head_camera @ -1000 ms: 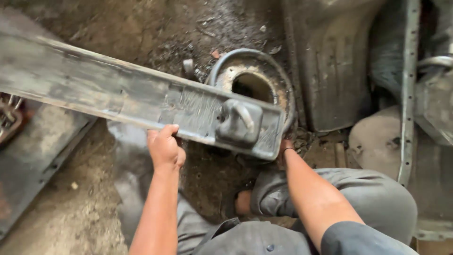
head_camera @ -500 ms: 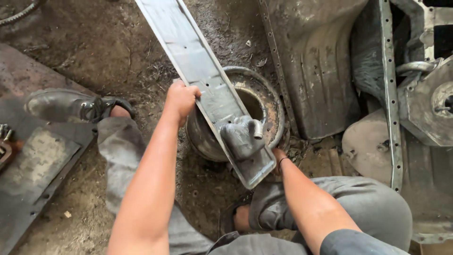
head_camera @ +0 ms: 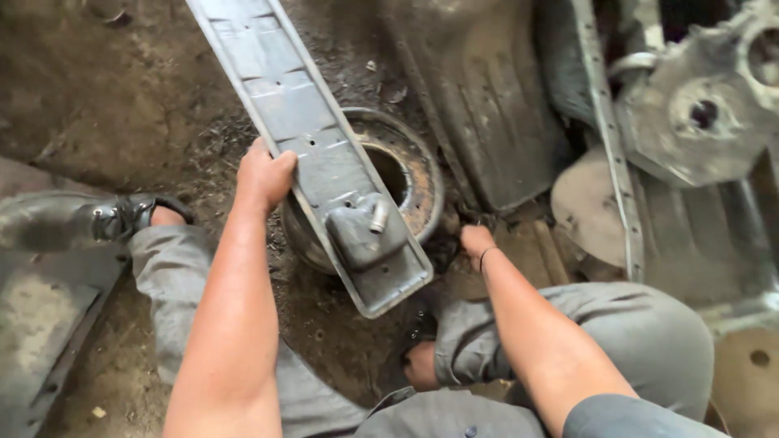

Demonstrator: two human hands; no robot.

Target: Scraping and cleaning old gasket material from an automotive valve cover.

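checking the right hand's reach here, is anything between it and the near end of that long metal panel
Nothing visible stands between them. The right hand rests low on the ground beside the round drum, apart from the long metal panel, with only open dirt between. The left hand already grips the panel's left edge.

Long grey ribbed metal panel point(head_camera: 312, 154), laid diagonally across rusty drum point(head_camera: 406, 174)

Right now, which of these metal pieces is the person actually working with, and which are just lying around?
In use:
- long grey metal panel, gripped at its edge by the left hand
- rusty round drum that the panel rests on
- right hand, down beside the drum

Lying about:
- dark sheet-metal tray
- perforated metal strip
- grey casting with holes
- flat plate at left
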